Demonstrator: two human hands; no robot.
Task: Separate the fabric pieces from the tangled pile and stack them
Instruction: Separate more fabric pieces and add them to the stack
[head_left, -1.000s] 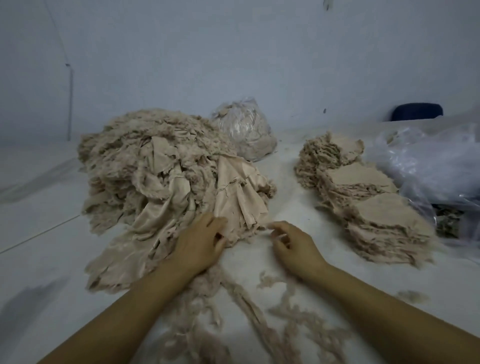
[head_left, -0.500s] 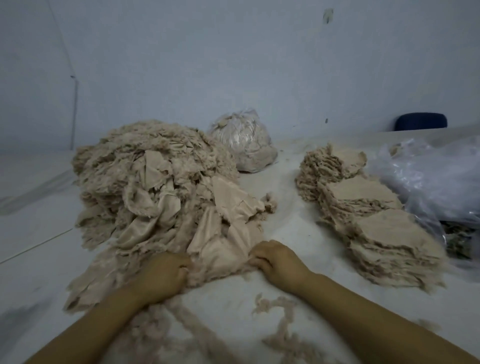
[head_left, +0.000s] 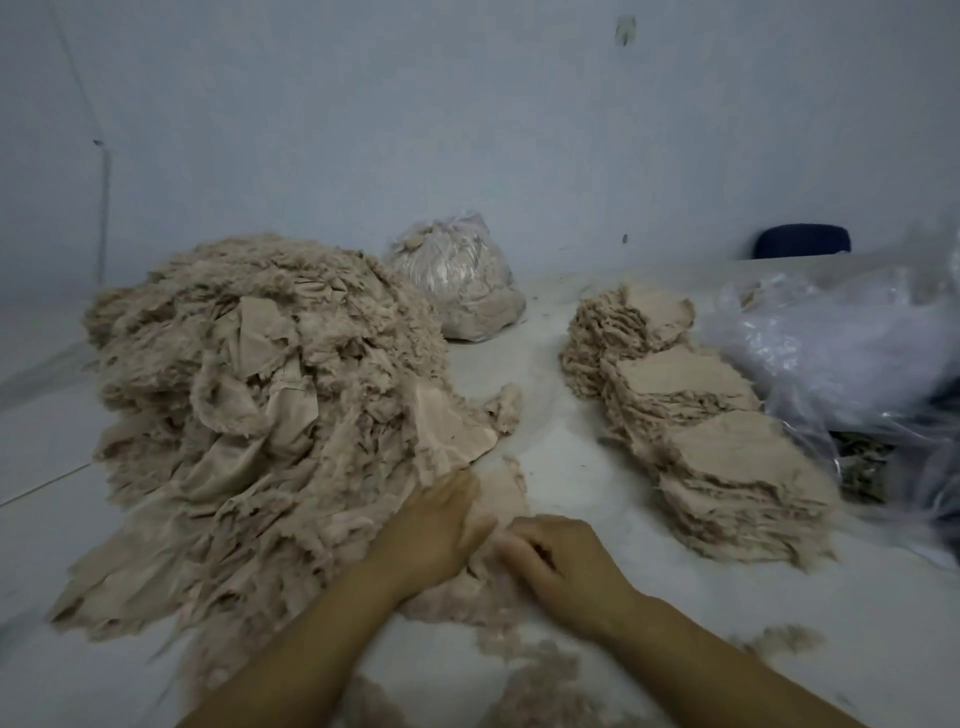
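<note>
Big tangled pile (head_left: 249, 415) of soft tan fabric, heaped on the left of the white table (head_left: 561, 457). Spread low at the near edge, likely so single pieces show.

Left hand (head_left: 431, 530) laid flat on one fabric piece (head_left: 498, 499) at the pile's near right edge. Fingers mostly straight, pressing down, not gripping. Probably pinning the piece so nothing slides along with the pull.

Right hand (head_left: 561, 561) just beside, touching the same piece. Fingers curled in, seemingly pinching a bit of the frayed edge. A little blurry there, so hard to be sure how much cloth sits in the pinch. Looks like picking the piece loose from fuzzy threads.

Three neat stacks (head_left: 691, 415) of flat pieces lined up on the right, well apart from the pile. Kept apart so done pieces stay out of the mess. Close to the right hand, so an easy reach for the next drop.

Loose fluff (head_left: 540, 670) scattered near the arms, likely torn-off threads. Clear plastic bags (head_left: 852, 348) past the stacks on the far right. Another stuffed bag (head_left: 457, 291) behind the pile.

Lots of pile left, so far from done.
</note>
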